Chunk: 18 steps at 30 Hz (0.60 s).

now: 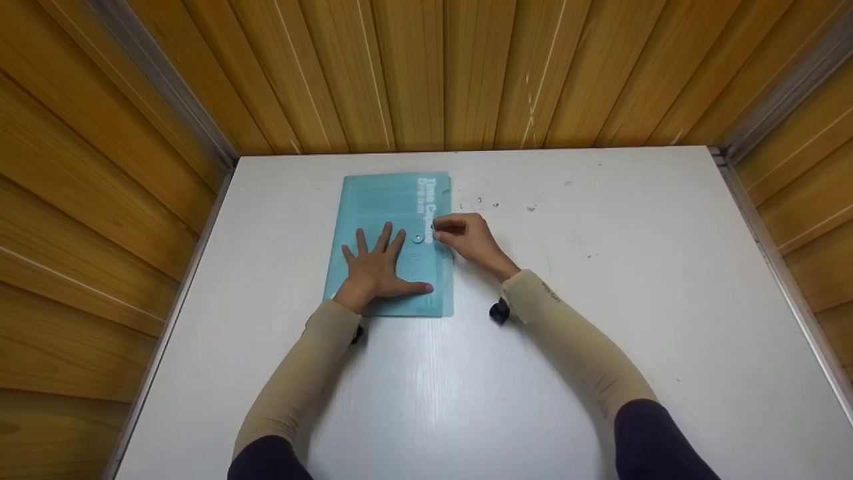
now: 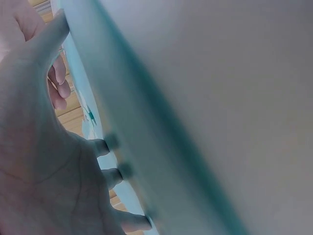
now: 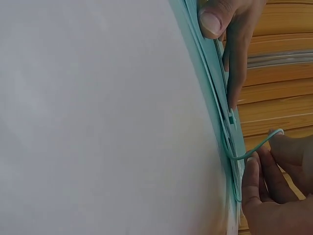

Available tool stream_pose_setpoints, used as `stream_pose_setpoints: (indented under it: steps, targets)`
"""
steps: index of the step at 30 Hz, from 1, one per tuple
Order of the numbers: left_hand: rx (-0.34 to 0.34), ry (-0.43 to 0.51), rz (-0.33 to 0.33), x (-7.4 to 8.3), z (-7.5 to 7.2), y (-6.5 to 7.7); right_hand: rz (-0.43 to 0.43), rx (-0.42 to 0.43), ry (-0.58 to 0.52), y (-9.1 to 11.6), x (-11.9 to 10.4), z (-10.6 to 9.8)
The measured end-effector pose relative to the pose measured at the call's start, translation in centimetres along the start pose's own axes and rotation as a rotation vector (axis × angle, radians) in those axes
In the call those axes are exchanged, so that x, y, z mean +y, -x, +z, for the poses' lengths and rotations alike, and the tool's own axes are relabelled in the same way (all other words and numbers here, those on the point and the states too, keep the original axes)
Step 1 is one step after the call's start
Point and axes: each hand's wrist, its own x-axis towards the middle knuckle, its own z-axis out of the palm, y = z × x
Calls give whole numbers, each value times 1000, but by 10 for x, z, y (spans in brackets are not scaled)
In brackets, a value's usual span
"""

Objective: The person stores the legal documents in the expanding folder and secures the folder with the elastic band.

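Note:
A translucent teal document folder (image 1: 393,193) with white lettering lies on the white table. My left hand (image 1: 376,270) is spread over its lower half with straight fingers. The left wrist view has that palm (image 2: 54,147) close up, its fingertips at the folder. Between the hands sits a small round button (image 1: 418,238) on the folder's flap. At the folder's right edge, my right hand (image 1: 470,237) pinches a thin teal cord (image 3: 249,152) between thumb and fingers. In the right wrist view the cord loops from the folder's edge up to those fingers.
The white table (image 1: 566,373) has small dark marks to the right of the folder. Wood-patterned panels (image 1: 413,73) stand behind the table and along both sides. A dark wrist camera (image 1: 499,311) sits at the right sleeve's cuff.

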Motion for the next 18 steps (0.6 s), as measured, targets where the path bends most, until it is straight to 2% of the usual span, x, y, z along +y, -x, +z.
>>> stream_pose_setpoints:
  steps: [9, 18]
  targets:
    - [13, 3, 4, 2, 0, 0, -38, -15, 74, -4, -5, 7]
    - [12, 2, 14, -1, 1, 0, -35, -52, 233, -12, -13, 12]
